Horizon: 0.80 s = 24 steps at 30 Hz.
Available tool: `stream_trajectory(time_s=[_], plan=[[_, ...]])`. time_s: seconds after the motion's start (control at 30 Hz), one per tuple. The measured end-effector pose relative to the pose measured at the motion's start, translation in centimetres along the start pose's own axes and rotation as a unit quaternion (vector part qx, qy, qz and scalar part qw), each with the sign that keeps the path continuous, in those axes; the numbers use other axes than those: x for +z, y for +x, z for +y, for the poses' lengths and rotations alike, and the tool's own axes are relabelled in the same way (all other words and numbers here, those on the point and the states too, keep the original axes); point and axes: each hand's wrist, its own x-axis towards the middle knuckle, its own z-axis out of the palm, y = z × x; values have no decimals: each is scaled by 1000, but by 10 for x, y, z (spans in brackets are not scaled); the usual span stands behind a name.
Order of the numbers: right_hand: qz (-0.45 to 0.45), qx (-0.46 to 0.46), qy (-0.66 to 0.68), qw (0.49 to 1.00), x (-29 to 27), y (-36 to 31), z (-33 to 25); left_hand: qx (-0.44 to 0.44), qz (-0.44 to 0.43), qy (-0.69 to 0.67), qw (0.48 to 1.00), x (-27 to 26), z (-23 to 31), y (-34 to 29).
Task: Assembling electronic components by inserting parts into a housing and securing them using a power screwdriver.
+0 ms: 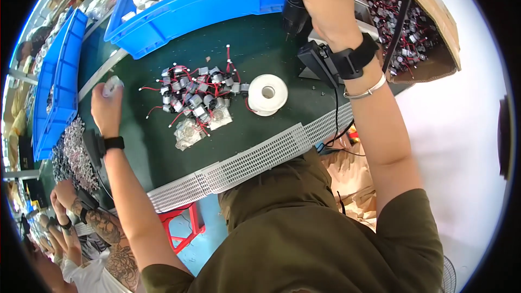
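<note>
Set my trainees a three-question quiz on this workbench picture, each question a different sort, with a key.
1. Which of the person's hands holds the black handheld tool?
2. True or false: the white roll lies to the right of the piled parts.
3. What colour are the thin wires on those parts? (a) green (b) red (c) yellow

Key: 1. The right hand. 2. True. 3. b.

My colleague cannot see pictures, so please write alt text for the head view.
A person's right hand grips a black power tool; the left hand holds a small whitish part. Grey, red-wired parts lie heaped on a green table.
</note>
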Motion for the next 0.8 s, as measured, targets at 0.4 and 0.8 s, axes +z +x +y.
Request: stream_trajectory(time_s=[0.4, 0.8], plan=[[-4, 4, 8, 1000, 0, -5, 24, 364, -136, -151, 909, 5, 157, -77], [-284, 41, -33, 957, 37, -83, 24, 64, -299, -595, 743, -28, 168, -33]])
